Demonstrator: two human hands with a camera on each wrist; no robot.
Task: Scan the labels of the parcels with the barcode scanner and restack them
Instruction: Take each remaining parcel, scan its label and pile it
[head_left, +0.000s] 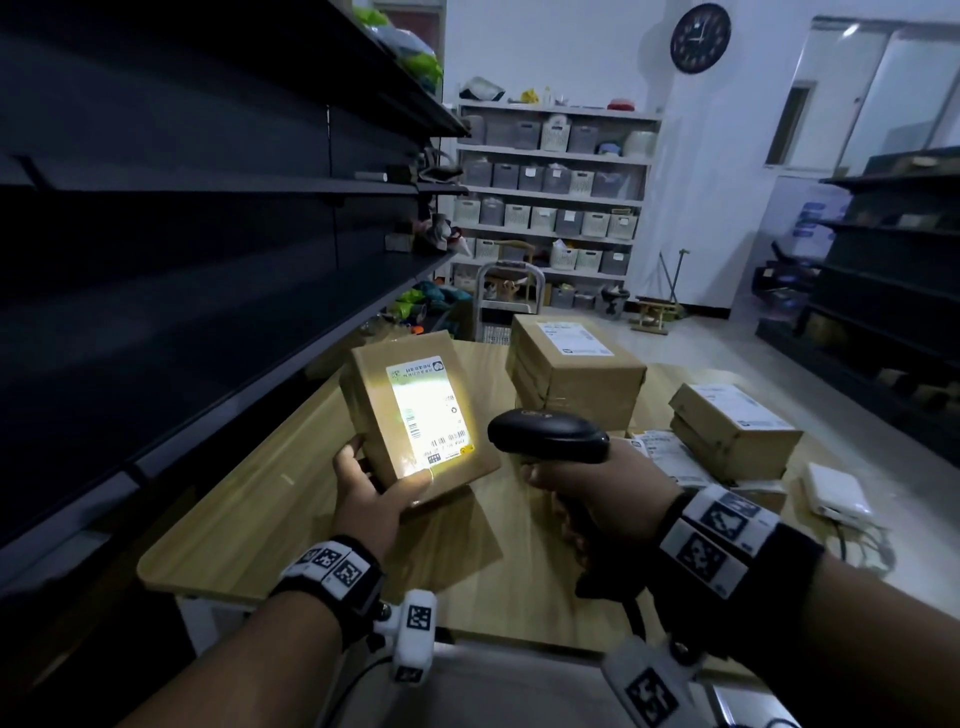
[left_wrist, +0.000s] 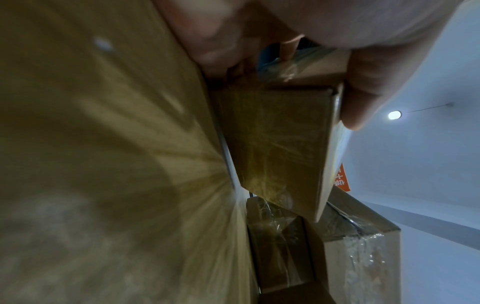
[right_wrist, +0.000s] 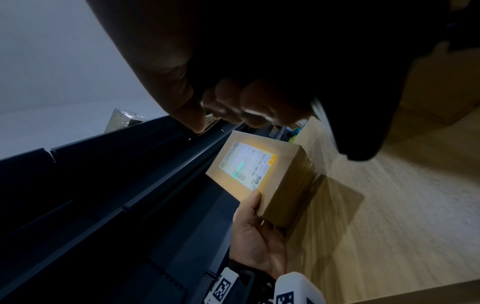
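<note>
My left hand (head_left: 366, 488) grips a flat brown parcel (head_left: 415, 415) by its near corner, tilted up above the wooden table (head_left: 249, 519). Its white label (head_left: 428, 410) is lit brightly. My right hand (head_left: 597, 493) grips a black barcode scanner (head_left: 548, 434), whose head points left at the label from close by. In the right wrist view the lit parcel (right_wrist: 262, 174) sits in the left hand (right_wrist: 257, 236) below the dark scanner (right_wrist: 350, 102). The left wrist view shows the thumb (left_wrist: 363, 102) on the parcel's (left_wrist: 278, 144) edge.
A stack of parcels (head_left: 574, 371) stands at the table's far middle, with another stack (head_left: 732, 431) and loose labelled parcels to the right. A white box with cables (head_left: 836, 493) lies at the right edge. Dark shelving (head_left: 182, 234) runs along the left.
</note>
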